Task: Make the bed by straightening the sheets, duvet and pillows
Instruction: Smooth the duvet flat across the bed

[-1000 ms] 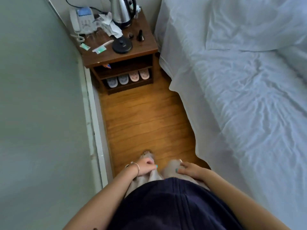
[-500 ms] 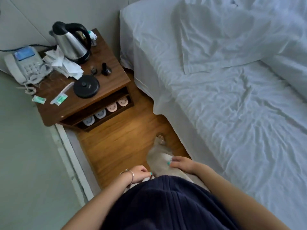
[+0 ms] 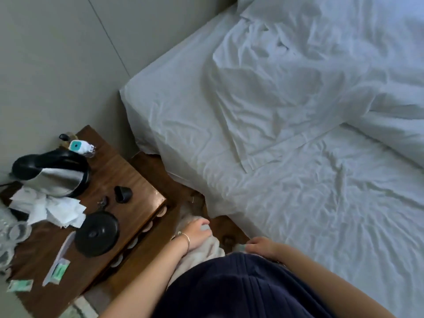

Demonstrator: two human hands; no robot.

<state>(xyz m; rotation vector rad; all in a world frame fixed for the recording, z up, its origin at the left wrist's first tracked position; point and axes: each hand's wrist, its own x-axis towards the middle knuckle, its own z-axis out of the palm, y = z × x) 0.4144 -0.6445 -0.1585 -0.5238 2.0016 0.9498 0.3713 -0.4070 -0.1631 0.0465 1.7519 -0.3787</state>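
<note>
A bed with a wrinkled white sheet [image 3: 321, 214] fills the right side. A flat, creased pillow [image 3: 263, 92] lies askew near the head of the bed, with its corner toward me. A white duvet [image 3: 397, 134] is bunched at the right edge. I stand beside the bed. My left hand [image 3: 197, 232], with a bracelet on the wrist, grips the light trouser fabric [image 3: 206, 249] at my thigh. My right hand [image 3: 261, 246] has its fingers curled on the same fabric, just below my dark top. Neither hand touches the bedding.
A wooden nightstand [image 3: 133, 171] stands close on my left, against the grey wall [image 3: 57, 65]. It carries a kettle [image 3: 52, 173], its black base [image 3: 97, 234], crumpled tissues [image 3: 52, 210], glasses [image 3: 13, 232] and small packets. A narrow strip of wooden floor [image 3: 229, 228] separates it from the bed.
I have walked forward toward the head of the bed, so the nightstand is now right beside me and the pillow is nearer. Both hands stay on my trousers.
</note>
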